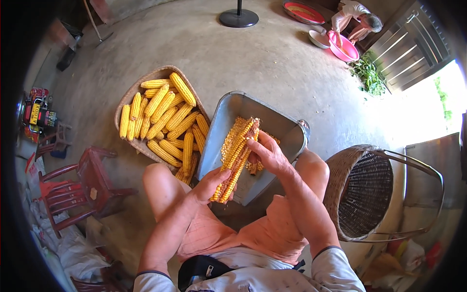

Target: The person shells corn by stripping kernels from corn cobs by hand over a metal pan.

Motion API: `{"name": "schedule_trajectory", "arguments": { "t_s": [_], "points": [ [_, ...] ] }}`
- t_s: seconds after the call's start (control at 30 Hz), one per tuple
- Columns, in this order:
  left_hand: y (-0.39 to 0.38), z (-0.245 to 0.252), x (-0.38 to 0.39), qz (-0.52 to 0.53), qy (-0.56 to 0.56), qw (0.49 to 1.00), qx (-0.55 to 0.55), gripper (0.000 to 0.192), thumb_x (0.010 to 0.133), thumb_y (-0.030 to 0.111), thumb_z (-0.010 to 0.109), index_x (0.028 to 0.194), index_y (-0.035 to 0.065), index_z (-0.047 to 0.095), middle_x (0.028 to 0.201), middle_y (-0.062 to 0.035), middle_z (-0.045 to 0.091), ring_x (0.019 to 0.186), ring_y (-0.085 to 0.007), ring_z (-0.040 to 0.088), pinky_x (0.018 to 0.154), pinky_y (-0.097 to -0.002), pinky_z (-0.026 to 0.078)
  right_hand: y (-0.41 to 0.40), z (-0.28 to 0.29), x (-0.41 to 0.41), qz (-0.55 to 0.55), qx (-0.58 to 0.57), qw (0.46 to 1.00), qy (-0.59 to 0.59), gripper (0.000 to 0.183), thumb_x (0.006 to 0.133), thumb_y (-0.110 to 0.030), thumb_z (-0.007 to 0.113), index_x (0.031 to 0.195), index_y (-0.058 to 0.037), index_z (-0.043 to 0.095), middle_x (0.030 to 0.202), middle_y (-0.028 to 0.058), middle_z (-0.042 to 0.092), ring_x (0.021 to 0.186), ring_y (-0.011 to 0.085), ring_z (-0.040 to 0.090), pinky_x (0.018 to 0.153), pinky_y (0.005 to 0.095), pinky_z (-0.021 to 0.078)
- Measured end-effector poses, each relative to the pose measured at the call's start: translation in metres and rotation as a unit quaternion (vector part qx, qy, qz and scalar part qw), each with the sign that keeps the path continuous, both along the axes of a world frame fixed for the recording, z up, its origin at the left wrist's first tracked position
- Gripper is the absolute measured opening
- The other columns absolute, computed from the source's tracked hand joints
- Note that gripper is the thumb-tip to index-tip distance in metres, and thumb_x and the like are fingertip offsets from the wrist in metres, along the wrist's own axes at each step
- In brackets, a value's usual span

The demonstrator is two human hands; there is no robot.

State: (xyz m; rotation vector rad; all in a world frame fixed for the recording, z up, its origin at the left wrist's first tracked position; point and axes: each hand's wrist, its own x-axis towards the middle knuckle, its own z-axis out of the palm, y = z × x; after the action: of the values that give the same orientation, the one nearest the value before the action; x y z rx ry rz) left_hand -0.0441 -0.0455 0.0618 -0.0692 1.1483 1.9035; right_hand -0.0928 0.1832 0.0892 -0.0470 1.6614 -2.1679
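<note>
My left hand grips the lower end of a partly shelled ear of corn, where bare strips of cob run between rows of yellow kernels. The fingers and thumb of my right hand press on its upper part. Both hands are over a grey metal scoop-shaped pan that holds loose corn kernels and a piece of cob. Touching the pan on its left, a woven basket is filled with whole yellow ears of corn.
A large wicker basket lies tipped at my right. At my left is a dark red wooden chair. Farther off, a person bends over a pink basin, near a red tray and a black round stand base.
</note>
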Motion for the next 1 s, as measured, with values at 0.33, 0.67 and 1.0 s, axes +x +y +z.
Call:
{"name": "schedule_trajectory", "arguments": {
  "t_s": [0.33, 0.67, 1.0],
  "points": [
    [0.011, -0.002, 0.000, -0.039, 0.060, 0.995, -0.064, 0.029, 0.096, 0.028, 0.059, 0.110, 0.0034, 0.051, 0.082, -0.0085, 0.060, 0.062, -0.0165, 0.064, 0.049, -0.0290, 0.053, -0.014, -0.019, 0.007, -0.048, 0.054, 0.996, -0.052, 0.048, 0.087, -0.032, 0.072, 0.120, -0.0044, 0.050, 0.092, 0.0005, 0.059, 0.073, 0.0069, 0.054, 0.058, 0.0241, 0.0450],
    [0.015, -0.004, 0.006, -0.035, 0.091, 0.992, -0.075, 0.026, 0.097, 0.025, 0.058, 0.110, 0.0035, 0.051, 0.083, -0.0073, 0.060, 0.063, -0.0157, 0.063, 0.052, -0.0296, 0.052, -0.002, -0.013, 0.014, -0.002, 0.023, 0.999, -0.044, 0.050, 0.089, -0.033, 0.071, 0.122, -0.0041, 0.049, 0.093, 0.0006, 0.058, 0.072, 0.0063, 0.052, 0.059, 0.0243, 0.0443],
    [0.013, -0.008, 0.010, -0.039, 0.019, 0.999, -0.002, 0.026, 0.098, 0.027, 0.058, 0.109, 0.0046, 0.052, 0.083, -0.0073, 0.060, 0.065, -0.0164, 0.063, 0.055, -0.0302, 0.054, -0.005, -0.021, 0.015, -0.036, 0.055, 0.997, 0.030, 0.046, 0.093, -0.037, 0.066, 0.119, -0.0033, 0.049, 0.090, 0.0015, 0.062, 0.067, 0.0073, 0.056, 0.054, 0.0237, 0.0454]
  ]
}}
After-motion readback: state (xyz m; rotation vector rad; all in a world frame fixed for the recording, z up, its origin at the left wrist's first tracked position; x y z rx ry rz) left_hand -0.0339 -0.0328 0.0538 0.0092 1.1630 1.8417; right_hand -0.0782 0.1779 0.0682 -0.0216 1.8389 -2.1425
